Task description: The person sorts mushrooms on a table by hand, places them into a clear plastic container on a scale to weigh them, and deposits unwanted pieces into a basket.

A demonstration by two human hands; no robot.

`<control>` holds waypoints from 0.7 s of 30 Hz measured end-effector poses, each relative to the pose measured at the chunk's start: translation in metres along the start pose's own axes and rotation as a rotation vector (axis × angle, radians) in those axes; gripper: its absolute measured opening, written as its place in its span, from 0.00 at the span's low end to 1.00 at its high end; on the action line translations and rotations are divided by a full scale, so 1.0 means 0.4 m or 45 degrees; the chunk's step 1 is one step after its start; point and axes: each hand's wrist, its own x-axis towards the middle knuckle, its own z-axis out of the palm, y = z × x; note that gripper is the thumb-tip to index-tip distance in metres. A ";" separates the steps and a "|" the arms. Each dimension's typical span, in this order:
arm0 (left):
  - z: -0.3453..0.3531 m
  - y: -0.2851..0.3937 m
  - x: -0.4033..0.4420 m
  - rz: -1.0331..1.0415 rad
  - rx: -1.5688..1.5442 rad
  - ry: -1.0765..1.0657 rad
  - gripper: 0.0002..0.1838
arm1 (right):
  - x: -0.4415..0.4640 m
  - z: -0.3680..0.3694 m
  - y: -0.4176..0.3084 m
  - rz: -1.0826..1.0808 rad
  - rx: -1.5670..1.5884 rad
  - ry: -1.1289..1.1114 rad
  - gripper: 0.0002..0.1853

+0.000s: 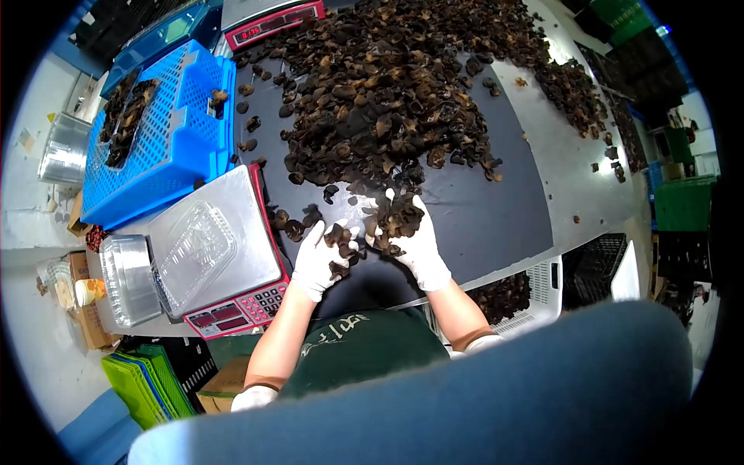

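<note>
Both my hands wear white gloves and are at the table's near edge. My left hand (pixel 319 260) is curled around a few dark wood ear mushrooms (pixel 341 240). A larger clump of wood ear mushrooms (pixel 397 219) fills my right hand (pixel 420 248), whose fingers and thumb cup it. Just beyond the hands, a big heap of wood ear mushrooms (pixel 380 101) spreads across the dark table mat (pixel 496 209). Left of my left hand stands a red and silver weighing scale (pixel 225 256) bearing a clear plastic tray (pixel 200 246).
A blue crate (pixel 174 128) holds a filled tray at the left. Stacked clear plastic trays (pixel 128 279) sit beside the scale. Another scale (pixel 271 23) with a lit display is at the back. Below the right table edge is a white basket (pixel 546 291) with mushrooms.
</note>
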 end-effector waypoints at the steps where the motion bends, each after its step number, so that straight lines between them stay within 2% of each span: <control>1: 0.010 -0.004 -0.002 0.004 0.000 0.005 0.27 | -0.003 0.005 0.005 0.013 0.062 0.056 0.22; 3: 0.041 -0.012 -0.006 -0.018 0.105 0.058 0.28 | -0.004 0.003 0.013 0.025 0.127 0.112 0.24; 5: 0.036 -0.017 -0.007 0.024 0.119 0.070 0.30 | 0.000 -0.017 0.016 -0.037 0.120 0.257 0.30; 6: 0.077 -0.031 -0.006 0.043 0.103 0.168 0.30 | -0.010 -0.013 0.018 0.021 0.104 0.323 0.37; 7: 0.100 -0.039 -0.002 0.061 0.088 0.265 0.29 | -0.013 -0.008 0.016 0.017 0.105 0.323 0.37; 8: 0.058 -0.023 -0.006 0.013 0.110 0.092 0.28 | -0.017 0.000 0.012 0.067 0.110 0.323 0.38; 10: 0.052 -0.019 -0.010 -0.004 0.038 0.095 0.28 | -0.021 0.028 0.008 0.132 0.130 0.416 0.41; 13: 0.048 -0.016 -0.011 0.028 0.032 0.254 0.23 | -0.014 0.030 0.010 0.123 0.105 0.483 0.41; 15: 0.051 -0.014 -0.009 0.058 0.062 0.292 0.19 | -0.010 0.012 0.009 0.149 0.177 0.414 0.40; 16: 0.067 -0.017 -0.014 0.086 0.114 0.403 0.16 | -0.008 0.012 0.010 0.161 0.183 0.417 0.40; 19: 0.107 -0.023 -0.034 0.119 0.097 0.377 0.14 | 0.000 0.022 0.014 0.176 0.180 0.458 0.37; 21: 0.161 -0.051 -0.052 0.247 0.470 0.651 0.10 | 0.006 0.021 0.015 0.178 0.128 0.497 0.34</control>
